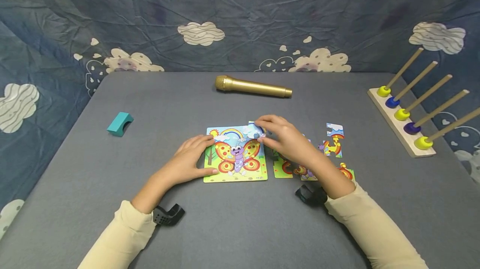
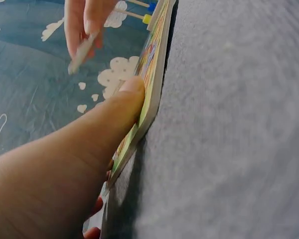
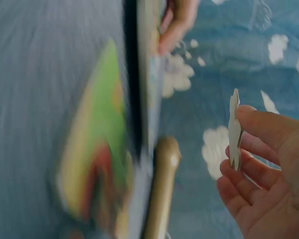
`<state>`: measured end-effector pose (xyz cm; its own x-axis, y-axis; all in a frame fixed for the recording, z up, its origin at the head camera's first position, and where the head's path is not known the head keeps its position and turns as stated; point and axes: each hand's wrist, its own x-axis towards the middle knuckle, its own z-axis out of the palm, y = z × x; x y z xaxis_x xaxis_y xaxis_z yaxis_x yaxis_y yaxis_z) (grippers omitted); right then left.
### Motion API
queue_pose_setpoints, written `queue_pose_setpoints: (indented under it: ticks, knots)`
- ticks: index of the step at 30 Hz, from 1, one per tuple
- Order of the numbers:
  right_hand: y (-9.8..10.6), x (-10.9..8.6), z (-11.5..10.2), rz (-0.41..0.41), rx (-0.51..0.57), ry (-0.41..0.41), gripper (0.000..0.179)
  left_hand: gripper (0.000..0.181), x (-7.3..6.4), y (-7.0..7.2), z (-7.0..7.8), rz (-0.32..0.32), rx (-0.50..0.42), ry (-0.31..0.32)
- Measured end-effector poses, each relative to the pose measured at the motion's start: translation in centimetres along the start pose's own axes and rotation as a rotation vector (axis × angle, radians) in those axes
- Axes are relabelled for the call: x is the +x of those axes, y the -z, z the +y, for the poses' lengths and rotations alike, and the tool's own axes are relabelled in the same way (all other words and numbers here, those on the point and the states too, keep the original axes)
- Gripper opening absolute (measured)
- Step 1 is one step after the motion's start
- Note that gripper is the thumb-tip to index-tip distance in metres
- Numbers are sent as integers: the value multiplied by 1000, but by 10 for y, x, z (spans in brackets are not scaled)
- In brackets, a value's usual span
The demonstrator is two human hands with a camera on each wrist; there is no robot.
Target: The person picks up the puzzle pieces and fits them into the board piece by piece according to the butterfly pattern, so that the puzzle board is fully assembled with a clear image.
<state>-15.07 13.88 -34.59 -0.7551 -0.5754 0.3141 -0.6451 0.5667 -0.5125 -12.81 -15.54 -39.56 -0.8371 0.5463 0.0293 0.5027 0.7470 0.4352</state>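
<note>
1. Sleeves (image 1: 375, 227) nearest, over bench (image 1: 240, 227).
2. Left hand (image 1: 191, 159) clamped on board (image 1: 237, 158), left side; thumb (image 1: 207, 172) on its face.
3. Right hand (image 1: 286, 140) pinching piece (image 3: 234, 130) over board's top-right corner.
4. Other pieces (image 1: 283, 169) on bench, right of board; mic (image 1: 255, 87) beyond.

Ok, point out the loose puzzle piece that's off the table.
It's the puzzle piece pinched in the right hand, raised clear of the butterfly board; the other loose pieces lie on the table.

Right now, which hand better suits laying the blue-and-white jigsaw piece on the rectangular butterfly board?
Likely the right hand: it pinches the piece above the board; the left hand holds the board's left side.
</note>
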Motion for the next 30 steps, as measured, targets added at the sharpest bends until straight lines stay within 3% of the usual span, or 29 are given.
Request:
queue_pose_setpoints:
  ticks: [8, 17, 30]
  knots:
    - [-40, 22, 3, -181, -13, -41, 39, 76, 6, 3, 8, 7, 59, 21]
    - [-59, 35, 9, -157, -6, -51, 39, 71, 15, 1, 7, 31, 97, -7]
    - [-61, 37, 13, -180, 30, -70, 38, 70, 17, -3, 6, 15, 120, -8]
